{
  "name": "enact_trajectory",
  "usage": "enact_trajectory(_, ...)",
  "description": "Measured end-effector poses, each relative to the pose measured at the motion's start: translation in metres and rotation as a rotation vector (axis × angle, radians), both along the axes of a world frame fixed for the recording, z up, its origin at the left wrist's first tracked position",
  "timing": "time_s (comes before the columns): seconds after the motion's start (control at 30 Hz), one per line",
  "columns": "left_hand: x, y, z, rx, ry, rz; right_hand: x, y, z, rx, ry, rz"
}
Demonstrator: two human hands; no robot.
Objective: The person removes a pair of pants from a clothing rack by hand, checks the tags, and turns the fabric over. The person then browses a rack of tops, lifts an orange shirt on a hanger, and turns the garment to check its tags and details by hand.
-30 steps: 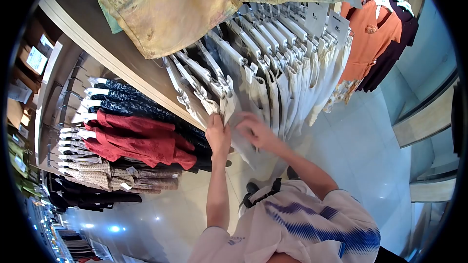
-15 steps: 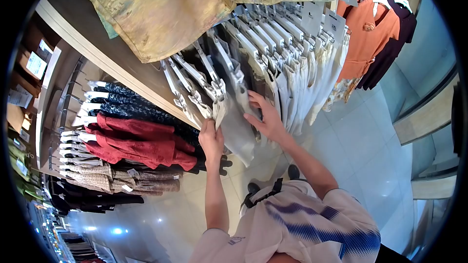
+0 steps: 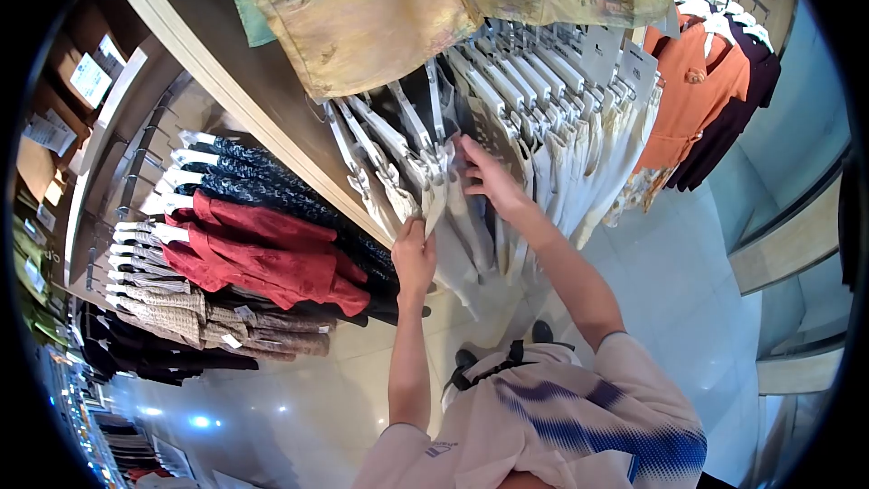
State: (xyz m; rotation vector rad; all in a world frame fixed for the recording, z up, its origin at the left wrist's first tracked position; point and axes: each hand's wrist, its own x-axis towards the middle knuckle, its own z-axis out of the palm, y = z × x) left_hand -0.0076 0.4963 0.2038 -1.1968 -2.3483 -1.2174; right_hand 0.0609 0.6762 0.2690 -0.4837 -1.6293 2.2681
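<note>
White clip hangers (image 3: 510,80) carry a row of pale trousers (image 3: 566,158) along a rail. My left hand (image 3: 415,258) is closed, its fingers pinching the cream trousers (image 3: 434,204) near the top. To its right, my right hand (image 3: 496,183) has its fingers stretched out and apart. Its fingertips reach beside the hanging grey trousers (image 3: 469,222), close to the hanger clips; whether they touch the cloth I cannot tell. A dark sheer garment (image 3: 480,127) hangs just behind those fingers.
A yellow patterned garment (image 3: 380,23) hangs above and covers part of the rail. Red garments (image 3: 262,249) and dark patterned ones hang at the left beyond a wooden panel edge (image 3: 240,104). An orange dress (image 3: 692,91) hangs at the right, over the tiled floor (image 3: 665,281).
The hanger with the grey trousers has swung left, closer to the cream trousers. My right hand has followed it, reaching farther up. My left hand keeps its pinch. The whole view has shifted.
</note>
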Motion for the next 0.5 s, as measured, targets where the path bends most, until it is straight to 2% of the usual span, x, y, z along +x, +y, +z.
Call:
enact_trajectory(0.07, 0.0, 0.001, -0.001, 0.023, 0.003, -0.015, -0.003, 0.005, -0.004, 0.028, -0.041, 0.047)
enact_trajectory(0.13, 0.001, 0.001, -0.002, 0.03, -0.011, -0.015, -0.003, 0.0, -0.005, 0.135, -0.135, -0.029)
enact_trajectory(0.3, 0.001, 0.002, -0.001, 0.04, -0.023, -0.028, -0.014, -0.004, -0.001, 0.061, -0.134, 0.033)
enact_trajectory(0.37, -0.001, 0.003, -0.007, 0.038, -0.03, -0.027, -0.019, -0.011, 0.001, 0.135, -0.157, -0.115)
enact_trajectory(0.5, -0.002, 0.005, -0.011, 0.08, -0.008, -0.04, -0.028, 0.007, -0.007, 0.269, -0.16, -0.054)
